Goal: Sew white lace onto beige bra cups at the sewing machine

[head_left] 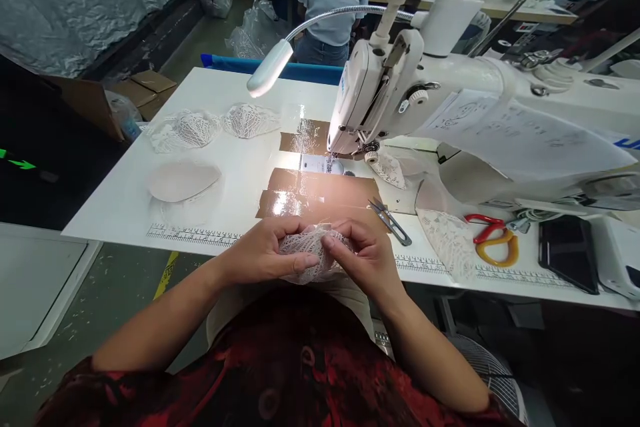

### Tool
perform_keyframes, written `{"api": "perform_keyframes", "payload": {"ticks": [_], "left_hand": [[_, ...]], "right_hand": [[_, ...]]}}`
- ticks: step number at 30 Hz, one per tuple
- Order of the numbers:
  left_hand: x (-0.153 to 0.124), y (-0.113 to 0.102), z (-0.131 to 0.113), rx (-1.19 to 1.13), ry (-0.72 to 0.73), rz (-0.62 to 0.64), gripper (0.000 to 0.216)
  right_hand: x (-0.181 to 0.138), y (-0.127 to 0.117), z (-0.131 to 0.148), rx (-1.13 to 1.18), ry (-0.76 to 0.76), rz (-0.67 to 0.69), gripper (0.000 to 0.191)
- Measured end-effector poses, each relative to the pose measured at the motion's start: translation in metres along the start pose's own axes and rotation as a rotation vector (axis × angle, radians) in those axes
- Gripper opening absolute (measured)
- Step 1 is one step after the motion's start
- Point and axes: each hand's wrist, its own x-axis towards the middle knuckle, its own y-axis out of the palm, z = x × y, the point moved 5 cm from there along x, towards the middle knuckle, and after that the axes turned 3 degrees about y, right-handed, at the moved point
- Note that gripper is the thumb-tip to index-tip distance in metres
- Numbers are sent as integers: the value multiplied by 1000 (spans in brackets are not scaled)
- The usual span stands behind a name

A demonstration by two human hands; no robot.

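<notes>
"The white, cup-shaped piece of netted lace (306, 240): where was it?"

"Between the person's two hands, at the near edge of the white table (115, 200), just above the lap. I couldn't tell whether it touched the edge."

"And the fingers?"

"Closed on it, on both sides. The left hand (270, 252) gripped one side, thumb laid across the front. The right hand (367, 253) pinched the other side, its thumb pressed on the lace."

"What lay nearest?"

"Small metal thread snips (390, 221), just beyond the right hand, beside shiny brown tape strips (325, 183) stuck to the tabletop. The needle end of the white sewing machine (345, 100) stood past those."

"Anything to the left?"

"Two white lace cups (250, 120), near each other, with a smooth beige oval pad (183, 180) closer to the person."

"And on the right?"

"A pale lace-patterned piece (447, 240), then red and yellow scissor handles (514, 250) and a black phone-like slab (567, 250)."
</notes>
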Motion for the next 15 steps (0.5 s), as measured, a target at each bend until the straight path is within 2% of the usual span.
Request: {"api": "perform_keyframes", "payload": {"ticks": [6,11,15], "left_hand": [[9,-2,5,-40,-33,-24,33],[18,-1,7,-106,-34,-12,32],[23,-3,3,-48,5,-12,28]], "right_hand": [[4,-1,0,-41,35,-49,16],[8,-2,-5,-41,60,-25,19],[14,-3,-14,100,115,16,16]]}}
